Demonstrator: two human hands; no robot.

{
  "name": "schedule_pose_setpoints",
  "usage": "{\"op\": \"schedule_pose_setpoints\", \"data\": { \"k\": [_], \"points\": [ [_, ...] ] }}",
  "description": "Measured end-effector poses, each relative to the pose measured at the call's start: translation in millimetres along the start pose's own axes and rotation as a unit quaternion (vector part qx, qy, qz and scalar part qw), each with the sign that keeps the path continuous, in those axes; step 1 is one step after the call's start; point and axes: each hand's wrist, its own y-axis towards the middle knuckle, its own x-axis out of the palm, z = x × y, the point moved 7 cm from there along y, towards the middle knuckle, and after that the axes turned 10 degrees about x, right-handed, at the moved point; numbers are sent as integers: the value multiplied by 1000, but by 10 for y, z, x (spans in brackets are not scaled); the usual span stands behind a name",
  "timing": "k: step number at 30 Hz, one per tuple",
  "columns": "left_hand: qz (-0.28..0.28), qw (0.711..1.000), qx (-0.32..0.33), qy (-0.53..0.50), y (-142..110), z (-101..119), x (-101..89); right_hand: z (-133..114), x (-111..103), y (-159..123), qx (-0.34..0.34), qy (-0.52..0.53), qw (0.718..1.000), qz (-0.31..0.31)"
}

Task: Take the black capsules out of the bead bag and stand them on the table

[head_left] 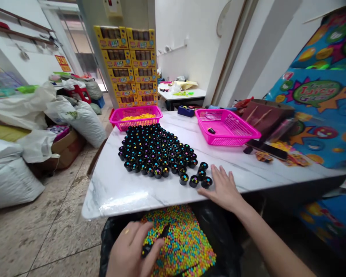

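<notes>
Left hand (129,246) hung over the black-lined bin (106,236) of small coloured balls (187,238), thumb and fingers curled about a dark object (146,251); blur hid what it was. Right hand (224,188) was spread low at the table (115,196) edge, thumb and forefinger to either side of the nearest black cup (207,182); could not tell whether it touched. That cup stood in a small loose cluster, apart from the main block of black cups (152,148); coloured balls showed in many. Step in hand, as judged: filling cups from the bin and ranking them on the table; the next move seemed to call for a level left hand, against spilling, and a light right hand, against toppling neighbours.
</notes>
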Motion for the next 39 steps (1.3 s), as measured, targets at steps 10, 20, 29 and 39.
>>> {"op": "schedule_pose_setpoints", "data": {
  "k": [10,20,29,39],
  "points": [
    [-155,983,55,79,1417,141,957,-233,28,374,-28,22,997,-64],
    [-130,989,19,67,1418,188,1070,-231,-37,500,-85,39,993,-76],
    [-142,987,-7,80,1530,177,1140,-253,-45,470,-96,52,992,-58],
    [-178,979,-37,88,1758,101,1308,-229,-51,814,-120,61,987,-89]
  ]
}}
